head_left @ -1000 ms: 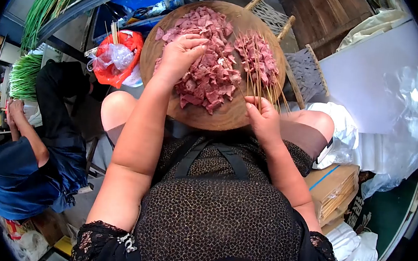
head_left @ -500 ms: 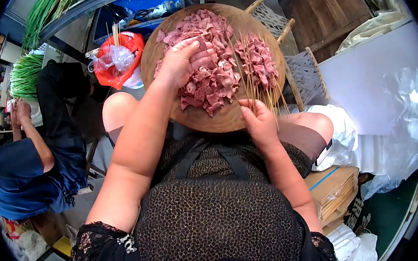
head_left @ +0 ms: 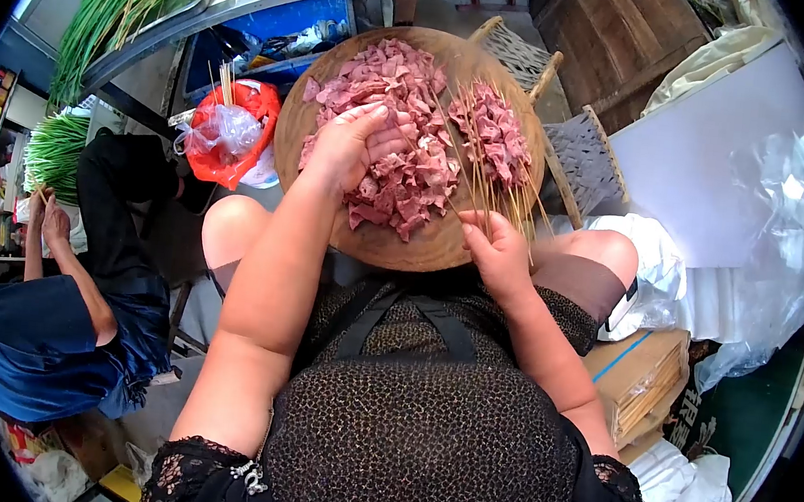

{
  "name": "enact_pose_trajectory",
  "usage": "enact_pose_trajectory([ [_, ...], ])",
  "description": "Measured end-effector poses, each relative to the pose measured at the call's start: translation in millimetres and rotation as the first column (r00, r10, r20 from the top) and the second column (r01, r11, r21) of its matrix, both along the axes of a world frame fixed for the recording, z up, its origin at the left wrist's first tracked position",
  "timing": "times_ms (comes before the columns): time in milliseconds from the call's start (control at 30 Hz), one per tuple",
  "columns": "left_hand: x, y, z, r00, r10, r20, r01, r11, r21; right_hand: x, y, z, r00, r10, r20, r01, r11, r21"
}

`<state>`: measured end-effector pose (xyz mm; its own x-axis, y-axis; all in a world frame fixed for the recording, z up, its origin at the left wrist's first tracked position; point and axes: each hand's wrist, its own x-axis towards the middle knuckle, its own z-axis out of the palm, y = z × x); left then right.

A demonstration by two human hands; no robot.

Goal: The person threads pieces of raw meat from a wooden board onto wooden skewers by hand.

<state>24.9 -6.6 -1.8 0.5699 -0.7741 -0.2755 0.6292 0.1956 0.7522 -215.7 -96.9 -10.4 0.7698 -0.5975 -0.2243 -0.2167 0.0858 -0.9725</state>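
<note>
A round wooden board (head_left: pixel 364 242) rests over my lap, bearing a large heap of raw, cut meat pieces (head_left: pixel 394 69). On its right side lies a smaller pile of skewered meat (head_left: pixel 498 135), the bare stick ends pointing towards me. My left hand (head_left: pixel 349 146) is over the left of the heap, thumb and fingers closed on a piece of meat. At the board's near right edge, my right hand (head_left: pixel 500 250) pinches a thin bamboo skewer (head_left: pixel 454 204) that slants up towards my left hand. Whether its tip is in the meat I cannot make out.
A red plastic bag (head_left: pixel 258 128) with sticks upright in it stands left of the board. A person in blue (head_left: pixel 40 344) sits further left, hands together near green stalks (head_left: pixel 55 149). Woven stools (head_left: pixel 582 157) and a cardboard box (head_left: pixel 640 377) are on the right.
The whole view has shifted, so the board and surroundings appear slightly lower. My hands keep almost the same grips, my left still on the meat and my right on the skewer.
</note>
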Motion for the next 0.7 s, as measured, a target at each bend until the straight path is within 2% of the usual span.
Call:
enact_pose_trajectory([
  [233, -3, 1, 4, 0.998, -0.069, -0.013, 0.070, 0.997, 0.030, 3, 3, -1, 1.000, -0.004, 0.029, 0.005, 0.999, -0.045],
  [333, -9, 0, 7, 0.994, -0.111, 0.007, 0.111, 0.993, 0.038, 4, 2, 2, 1.000, -0.005, 0.011, 0.005, 1.000, -0.003],
  [433, -22, 0, 11, 0.962, -0.274, 0.022, 0.268, 0.953, 0.141, 5, 2, 3, 1.000, -0.022, 0.013, 0.021, 0.998, 0.054],
  [533, -33, 0, 19, 0.888, -0.433, 0.153, 0.371, 0.872, 0.320, 5, -1, 1, 0.997, -0.052, 0.063, 0.050, 0.998, 0.033],
  [567, -27, -3, 16, 0.861, -0.387, 0.329, 0.244, 0.883, 0.400, 4, -3, 3, 0.997, -0.068, 0.047, 0.064, 0.994, 0.091],
  [600, -17, -6, 8, 0.797, -0.350, 0.493, 0.107, 0.884, 0.455, 2, -5, 1, 0.997, -0.071, 0.043, 0.067, 0.993, 0.095],
  [633, -8, -9, 0, 0.548, -0.214, 0.809, -0.109, 0.940, 0.323, 1, -8, -2, 0.994, -0.085, 0.062, 0.078, 0.991, 0.107],
  [667, 1, -8, -6, 0.130, -0.169, 0.977, -0.270, 0.942, 0.199, 1, -9, -2, 0.992, -0.099, 0.083, 0.089, 0.989, 0.117],
  [700, 1, -11, -8, 0.025, -0.208, 0.978, -0.282, 0.937, 0.206, 1, -9, 0, 0.991, -0.106, 0.077, 0.095, 0.986, 0.134],
])
